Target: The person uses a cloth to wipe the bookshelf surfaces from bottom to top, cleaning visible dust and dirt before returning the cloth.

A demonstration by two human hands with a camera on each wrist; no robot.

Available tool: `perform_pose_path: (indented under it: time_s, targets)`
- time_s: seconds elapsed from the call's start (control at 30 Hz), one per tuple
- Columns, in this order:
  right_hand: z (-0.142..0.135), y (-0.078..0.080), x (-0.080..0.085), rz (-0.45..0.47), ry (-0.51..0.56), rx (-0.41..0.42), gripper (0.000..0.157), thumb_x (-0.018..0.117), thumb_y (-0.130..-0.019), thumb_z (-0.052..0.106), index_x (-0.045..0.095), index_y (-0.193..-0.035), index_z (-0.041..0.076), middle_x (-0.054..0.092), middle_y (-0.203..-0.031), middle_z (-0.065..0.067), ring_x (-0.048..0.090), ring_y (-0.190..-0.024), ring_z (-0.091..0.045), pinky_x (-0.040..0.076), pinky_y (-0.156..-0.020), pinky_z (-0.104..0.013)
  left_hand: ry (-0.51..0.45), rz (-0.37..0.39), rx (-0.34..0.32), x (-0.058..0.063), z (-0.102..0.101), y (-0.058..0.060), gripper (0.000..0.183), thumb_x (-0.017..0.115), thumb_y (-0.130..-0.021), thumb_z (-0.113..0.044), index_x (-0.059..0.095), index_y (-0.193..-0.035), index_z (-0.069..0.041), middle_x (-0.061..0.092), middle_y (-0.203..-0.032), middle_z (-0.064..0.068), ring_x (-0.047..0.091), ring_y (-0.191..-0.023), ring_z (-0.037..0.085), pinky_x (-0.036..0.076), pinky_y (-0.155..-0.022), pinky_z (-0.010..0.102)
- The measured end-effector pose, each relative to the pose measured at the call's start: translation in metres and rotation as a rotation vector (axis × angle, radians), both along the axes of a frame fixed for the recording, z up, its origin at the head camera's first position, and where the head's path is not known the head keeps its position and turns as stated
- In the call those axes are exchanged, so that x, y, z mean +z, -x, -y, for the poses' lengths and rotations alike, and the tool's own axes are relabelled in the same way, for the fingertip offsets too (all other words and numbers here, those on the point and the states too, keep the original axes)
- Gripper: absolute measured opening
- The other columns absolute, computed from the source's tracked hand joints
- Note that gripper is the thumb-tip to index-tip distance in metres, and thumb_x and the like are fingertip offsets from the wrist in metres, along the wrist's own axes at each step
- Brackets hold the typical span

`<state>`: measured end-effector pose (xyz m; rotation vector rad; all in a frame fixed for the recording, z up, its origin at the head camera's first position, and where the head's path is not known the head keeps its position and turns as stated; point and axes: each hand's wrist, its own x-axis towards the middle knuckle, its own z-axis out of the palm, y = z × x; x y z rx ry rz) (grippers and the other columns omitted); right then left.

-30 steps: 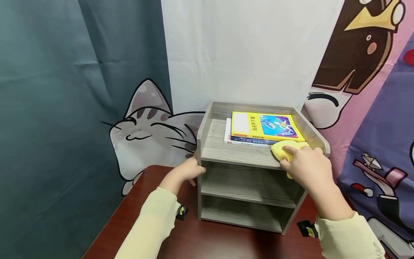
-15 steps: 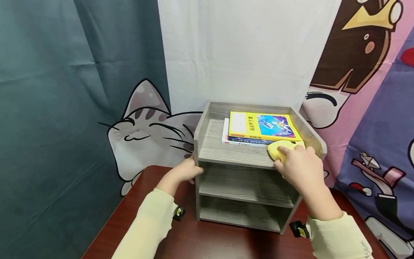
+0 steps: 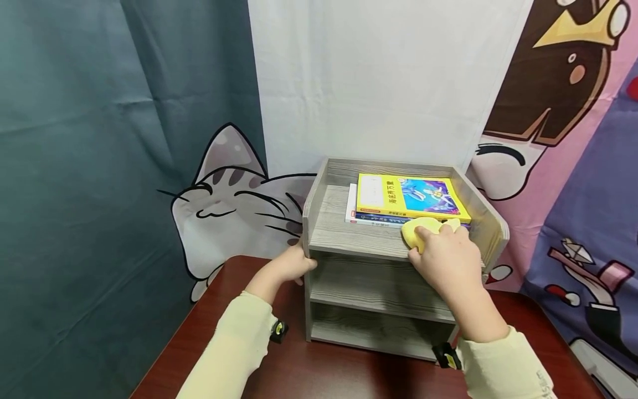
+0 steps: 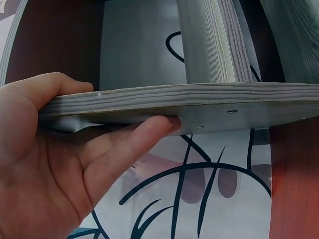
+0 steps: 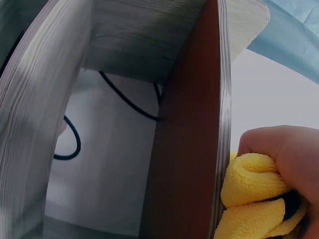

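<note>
Left hand (image 3: pixel 290 262): we pinch the shelf unit's (image 3: pixel 369 237) side, thumb inside.
Right hand (image 3: pixel 450 257): we clutch yellow cloth (image 3: pixel 411 233) against its top.

A cartoon-printed cloth backdrop (image 3: pixel 319 100) hangs behind a reddish-brown table (image 3: pixel 309 371).

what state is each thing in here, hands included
left hand: gripping the shelf unit's left side panel, thumb inside, fingers outside
right hand: holding the yellow cloth
yellow cloth: folded, touching the top shelf's front part
shelf unit: standing upright, front open
yellow book: closed, flat, on top of the stack
books beneath: stacked flat
backdrop: hanging, slightly creased
</note>
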<state>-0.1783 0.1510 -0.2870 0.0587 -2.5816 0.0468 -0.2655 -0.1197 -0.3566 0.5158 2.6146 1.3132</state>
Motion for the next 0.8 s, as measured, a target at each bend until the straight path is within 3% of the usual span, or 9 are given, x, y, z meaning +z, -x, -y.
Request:
perform_pose_path:
  time_s: [0.3, 0.53, 0.8]
  targets:
    - [0.021, 0.004, 0.000, 0.011, 0.005, 0.007, 0.037, 0.067, -0.076, 0.027, 0.066, -0.107, 0.007, 0.052, -0.079, -0.026, 0.044, -0.075, -0.041, 0.037, -0.048, -0.046, 0.016, -0.005, -0.001, -0.001, 0.001, 0.001, 0.075, 0.052, -0.082, -0.004, 0.013, -0.146, -0.004, 0.048, -0.123, 0.027, 0.060, -0.073, 0.026, 0.051, -0.049, 0.040]
    - [0.031, 0.007, -0.002, -0.007, 0.004, 0.025, 0.035, 0.066, -0.075, 0.027, 0.066, -0.105, 0.008, 0.051, -0.076, -0.024, 0.044, -0.074, -0.039, 0.037, -0.046, -0.045, 0.013, -0.003, 0.003, -0.001, 0.000, 0.002, 0.066, 0.052, -0.082, -0.003, 0.023, -0.141, 0.000, 0.052, -0.112, 0.023, 0.062, -0.077, 0.029, 0.052, -0.049, 0.039]
    - [0.043, 0.009, -0.003, -0.018, -0.001, 0.046, 0.033, 0.066, -0.075, 0.027, 0.066, -0.103, 0.008, 0.050, -0.075, -0.023, 0.044, -0.074, -0.038, 0.038, -0.046, -0.045, 0.019, 0.001, -0.001, 0.000, -0.001, 0.001, 0.067, 0.051, -0.083, -0.003, 0.020, -0.143, -0.001, 0.052, -0.112, 0.023, 0.061, -0.080, 0.029, 0.052, -0.049, 0.038]
